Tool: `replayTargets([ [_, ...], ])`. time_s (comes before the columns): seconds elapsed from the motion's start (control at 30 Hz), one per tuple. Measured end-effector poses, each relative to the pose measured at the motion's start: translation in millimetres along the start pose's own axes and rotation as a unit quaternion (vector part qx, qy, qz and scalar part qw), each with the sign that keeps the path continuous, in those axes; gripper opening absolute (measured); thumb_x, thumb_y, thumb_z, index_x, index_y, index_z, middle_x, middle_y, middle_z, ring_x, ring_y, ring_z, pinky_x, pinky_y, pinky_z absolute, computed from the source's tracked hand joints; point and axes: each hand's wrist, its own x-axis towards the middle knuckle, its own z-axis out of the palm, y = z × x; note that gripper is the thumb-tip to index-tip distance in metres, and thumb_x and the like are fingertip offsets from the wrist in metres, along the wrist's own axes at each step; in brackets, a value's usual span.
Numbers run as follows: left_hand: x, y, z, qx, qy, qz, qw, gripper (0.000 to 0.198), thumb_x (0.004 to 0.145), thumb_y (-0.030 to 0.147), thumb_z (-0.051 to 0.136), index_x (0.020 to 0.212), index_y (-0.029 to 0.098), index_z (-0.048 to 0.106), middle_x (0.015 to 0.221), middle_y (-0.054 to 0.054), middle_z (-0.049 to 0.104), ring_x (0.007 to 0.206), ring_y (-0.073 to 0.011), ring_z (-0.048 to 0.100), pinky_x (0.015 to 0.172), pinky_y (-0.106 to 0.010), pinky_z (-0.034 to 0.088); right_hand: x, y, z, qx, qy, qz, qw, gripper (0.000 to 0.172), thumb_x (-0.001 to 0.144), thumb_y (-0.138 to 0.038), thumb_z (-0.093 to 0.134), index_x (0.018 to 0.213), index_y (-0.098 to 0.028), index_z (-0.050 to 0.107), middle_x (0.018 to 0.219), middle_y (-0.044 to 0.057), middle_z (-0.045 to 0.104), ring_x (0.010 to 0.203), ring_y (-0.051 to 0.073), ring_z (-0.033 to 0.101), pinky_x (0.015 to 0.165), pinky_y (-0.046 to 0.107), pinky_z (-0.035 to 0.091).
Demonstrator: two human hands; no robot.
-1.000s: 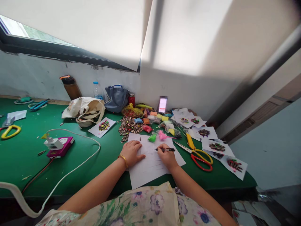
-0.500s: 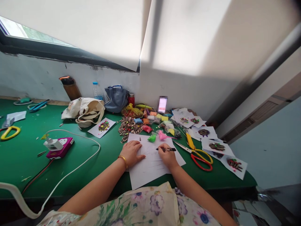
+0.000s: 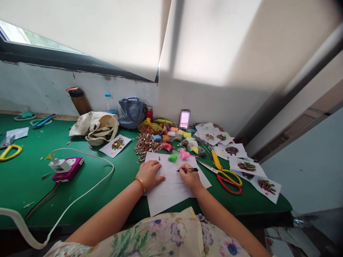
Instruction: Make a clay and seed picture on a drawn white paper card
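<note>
A sheet of white paper (image 3: 166, 200) with faint pen lines lies in front of me on the green table. My left hand (image 3: 150, 175) rests flat on its left part, thumb spread away from the fingers. In my right hand (image 3: 190, 178) is a black pen (image 3: 191, 170), its tip at the paper's middle. A green lump of clay in plastic (image 3: 173, 157) and a pink one (image 3: 185, 154) sit on the sheet's far edge. Just beyond is a pile of striped sunflower seeds (image 3: 146, 144) mixed with small coloured balls.
Scissors with red and yellow handles (image 3: 227, 180) and a yellow cutter (image 3: 216, 160) lie to the right, beside several seed pictures (image 3: 248, 166). A white cable (image 3: 88, 191) curves across the left. A cloth bag (image 3: 93, 125) and a blue bag (image 3: 132, 112) stand behind.
The pen and my right hand have shifted very slightly to the left over the paper. My left hand stays in place.
</note>
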Motion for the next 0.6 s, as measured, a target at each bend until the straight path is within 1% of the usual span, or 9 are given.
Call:
replayTargets([
  [0.13,0.0,-1.7,1.9,0.005,0.005,0.006,1.0,0.051,0.074,0.056,0.067,0.116,0.028,0.062,0.128,-0.006,0.057,0.123,-0.0284,0.046,0.102,-0.043,0.032,1.2,2.4,-5.0,0.008,0.03,0.019,0.999,0.015,0.079,-0.028,0.046,0.072,-0.023,0.058,0.071,-0.002,0.064,0.066,0.016,0.057,0.061,0.025,0.039],
  [0.27,-0.1,-2.4,3.0,0.007,0.01,0.009,1.0,0.051,0.073,0.056,0.067,0.115,0.027,0.062,0.128,-0.006,0.058,0.122,-0.0283,0.046,0.101,-0.043,0.033,0.7,0.2,-8.4,-0.006,0.007,0.014,1.0,0.016,0.08,-0.028,0.046,0.073,-0.023,0.06,0.072,-0.002,0.064,0.069,0.016,0.058,0.063,0.026,0.04],
  [0.4,-0.1,-2.3,2.7,0.008,0.01,0.011,1.0,0.05,0.074,0.056,0.067,0.115,0.027,0.062,0.129,-0.007,0.058,0.122,-0.0278,0.047,0.101,-0.043,0.032,0.2,-0.8,-6.8,-0.01,-0.016,0.0,1.0,0.016,0.08,-0.027,0.046,0.077,-0.024,0.061,0.074,-0.002,0.066,0.07,0.016,0.059,0.064,0.025,0.04],
  [0.6,0.0,-3.9,4.3,0.012,0.015,0.017,1.0,0.051,0.074,0.057,0.067,0.115,0.026,0.062,0.128,-0.006,0.058,0.121,-0.0281,0.047,0.099,-0.043,0.033,0.8,0.0,-6.1,-0.02,-0.008,0.014,1.0,0.015,0.08,-0.026,0.047,0.074,-0.024,0.06,0.072,-0.002,0.065,0.07,0.016,0.059,0.064,0.025,0.039],
])
